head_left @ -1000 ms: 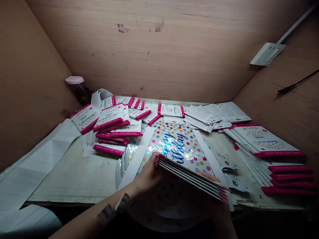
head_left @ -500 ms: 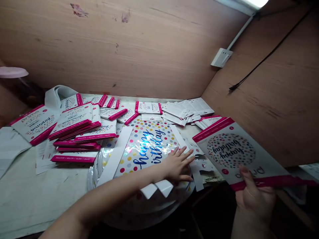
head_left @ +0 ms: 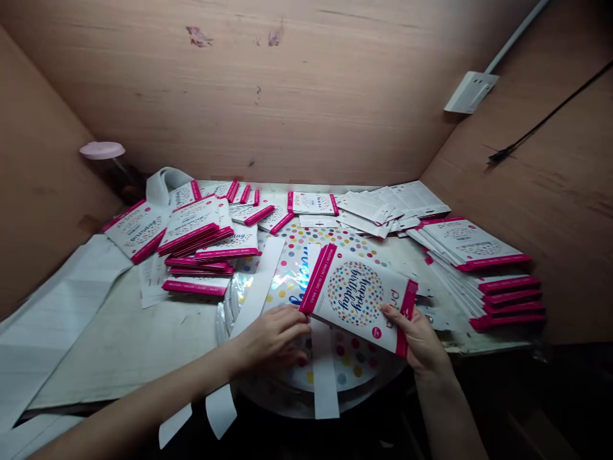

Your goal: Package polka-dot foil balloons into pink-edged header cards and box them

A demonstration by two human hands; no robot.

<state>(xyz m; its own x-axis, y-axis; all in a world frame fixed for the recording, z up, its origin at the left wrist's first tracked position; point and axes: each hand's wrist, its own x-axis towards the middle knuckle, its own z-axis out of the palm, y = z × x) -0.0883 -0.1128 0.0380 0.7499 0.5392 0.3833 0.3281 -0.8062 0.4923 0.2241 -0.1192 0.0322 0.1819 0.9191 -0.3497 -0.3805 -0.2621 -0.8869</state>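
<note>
My right hand [head_left: 419, 338] is closed on a white and magenta balloon packet [head_left: 357, 291], thumb on top at its right end. The packet is printed "happy birthday" among coloured dots and is held tilted above a pile of flat dotted foil balloons [head_left: 354, 367]. My left hand [head_left: 278, 335] lies over the balloons at the packet's left corner. Its fingers are stretched forward, with the thumb apart and below; whether the fingertips touch the packet I cannot tell. White paper strips [head_left: 258, 284] lie across the balloons, and the packet covers much of the top balloon's lettering.
Matching packets lie in heaps at the left [head_left: 189, 223] and in a fanned stack at the right [head_left: 479, 243]. White cards [head_left: 373, 207] are spread along the back. A lidded container [head_left: 103, 151] stands in the left corner. Wooden walls [head_left: 287, 108] enclose the table.
My right hand has brought the packet leftward over the balloons. My left hand has slid back to the left from lying spread on the top balloon. The view has turned rightward-to-left.
</note>
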